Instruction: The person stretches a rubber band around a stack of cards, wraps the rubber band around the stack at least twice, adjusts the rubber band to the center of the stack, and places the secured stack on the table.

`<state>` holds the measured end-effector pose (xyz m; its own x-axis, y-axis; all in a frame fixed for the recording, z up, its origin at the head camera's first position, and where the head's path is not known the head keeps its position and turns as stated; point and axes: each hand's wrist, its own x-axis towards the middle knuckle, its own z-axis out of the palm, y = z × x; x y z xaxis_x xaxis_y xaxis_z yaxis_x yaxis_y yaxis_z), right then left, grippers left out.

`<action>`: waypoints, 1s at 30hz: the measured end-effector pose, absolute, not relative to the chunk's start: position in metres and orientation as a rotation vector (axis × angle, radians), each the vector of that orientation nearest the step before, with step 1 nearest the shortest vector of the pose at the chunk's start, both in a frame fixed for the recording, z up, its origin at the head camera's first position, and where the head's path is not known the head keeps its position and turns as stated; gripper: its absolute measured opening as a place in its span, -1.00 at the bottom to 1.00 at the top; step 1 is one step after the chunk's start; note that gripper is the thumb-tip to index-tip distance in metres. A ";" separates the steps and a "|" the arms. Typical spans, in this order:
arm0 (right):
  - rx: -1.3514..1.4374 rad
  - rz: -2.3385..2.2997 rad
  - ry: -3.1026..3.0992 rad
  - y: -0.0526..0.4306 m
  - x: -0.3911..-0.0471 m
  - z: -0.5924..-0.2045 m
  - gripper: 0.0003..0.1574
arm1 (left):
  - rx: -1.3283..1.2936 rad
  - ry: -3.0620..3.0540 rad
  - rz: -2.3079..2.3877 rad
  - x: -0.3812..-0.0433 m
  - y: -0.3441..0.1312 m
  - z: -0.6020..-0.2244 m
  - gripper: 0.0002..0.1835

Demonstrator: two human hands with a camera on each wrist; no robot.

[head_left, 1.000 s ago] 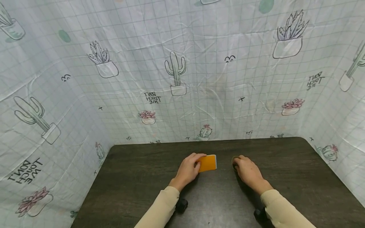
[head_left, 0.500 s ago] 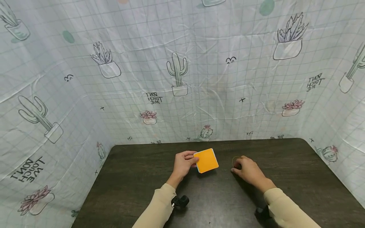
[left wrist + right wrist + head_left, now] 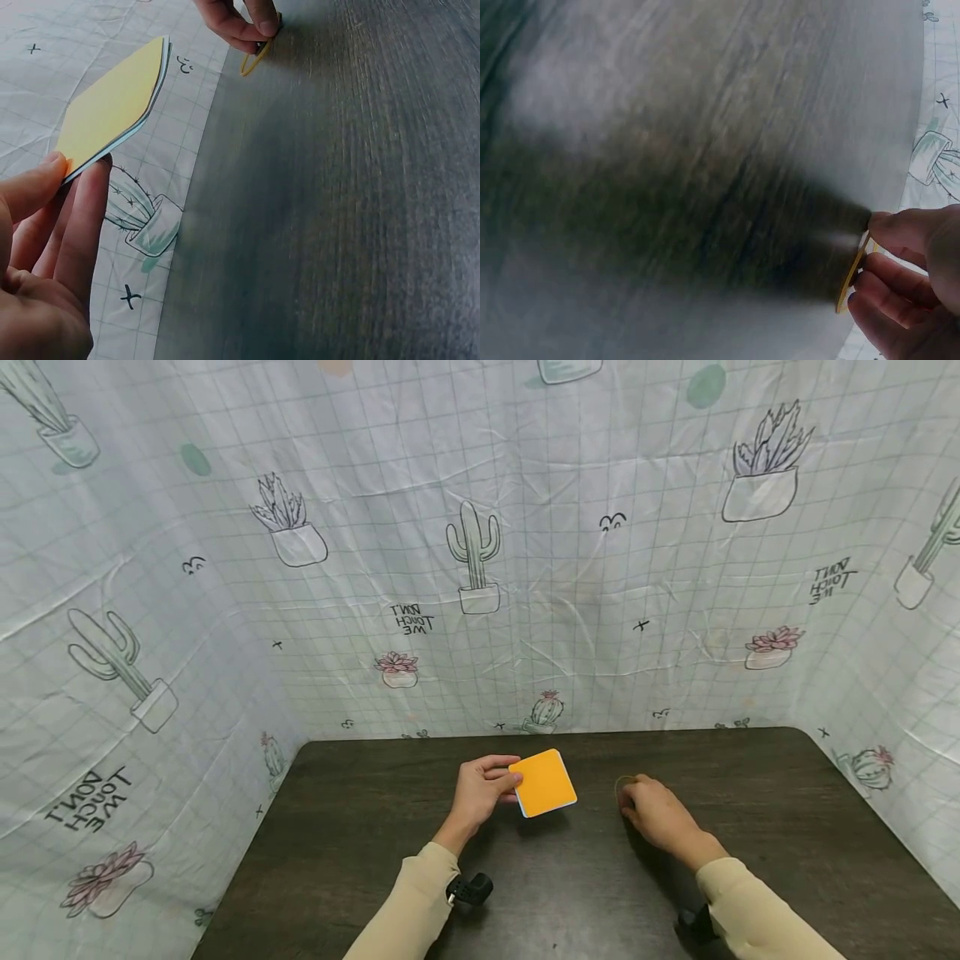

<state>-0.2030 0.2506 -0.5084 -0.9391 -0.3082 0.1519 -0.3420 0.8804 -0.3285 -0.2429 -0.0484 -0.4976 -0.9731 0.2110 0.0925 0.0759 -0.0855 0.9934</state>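
Observation:
My left hand [image 3: 474, 793] pinches a thin stack of square orange cards [image 3: 546, 783] by its left edge, thumb on the face and fingers behind. In the left wrist view the stack [image 3: 112, 101] is tilted, with pale blue layers along its edge. To the right, at the table, my right hand [image 3: 662, 817] holds a thin yellow rubber band [image 3: 619, 783] at its fingertips. The right wrist view has the band [image 3: 850, 277] as a narrow loop by the thumb and fingers. A gap of table separates the stack from the right hand.
The dark wood-grain table [image 3: 360, 843] has rounded far corners. Behind it and at both sides hangs a white gridded cloth [image 3: 555, 568] printed with cacti. A black wrist device [image 3: 471, 889] sits on the left wrist, another dark one [image 3: 696, 924] at the right.
Over the past second my left hand turned the stack up from near the table, so its orange face shows fully. My right hand shifted slightly right, still with the rubber band.

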 end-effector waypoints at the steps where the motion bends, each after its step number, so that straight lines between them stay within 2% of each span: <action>1: 0.508 0.545 -2.950 0.251 -0.203 -0.509 -0.71 | 0.331 2.056 2.226 -0.243 -0.049 -0.497 -0.65; 5: 0.415 0.739 -2.937 0.250 -0.200 -0.509 -0.74 | 0.326 2.050 2.214 -0.242 -0.050 -0.497 -0.63; 9: 0.217 1.218 -2.876 0.247 -0.200 -0.506 -0.83 | 0.307 2.059 2.211 -0.240 -0.051 -0.495 -0.62; 15: 0.000 2.184 -2.564 0.246 -0.201 -0.488 -0.67 | 0.312 2.069 2.205 -0.240 -0.050 -0.490 -0.67; 20: 0.203 2.939 -2.029 0.252 -0.200 -0.476 -0.63 | 0.329 2.081 2.161 -0.239 -0.051 -0.487 -0.72; 24: 0.511 3.407 -1.290 0.256 -0.198 -0.474 -0.39 | 0.326 2.080 2.146 -0.238 -0.053 -0.483 -0.73; 27: 0.741 3.507 -0.902 0.257 -0.197 -0.472 -0.30 | 0.321 2.080 2.153 -0.236 -0.055 -0.481 -0.73; 30: 0.857 3.455 -0.832 0.257 -0.196 -0.467 -0.33 | 0.320 2.083 2.159 -0.236 -0.057 -0.480 -0.73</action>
<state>-0.1955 0.2570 -0.4667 -0.7682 -0.5641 0.3027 0.3645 -0.7741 -0.5176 -0.2362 -0.0567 -0.4799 -0.9699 0.2345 0.0654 0.0569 -0.0427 0.9975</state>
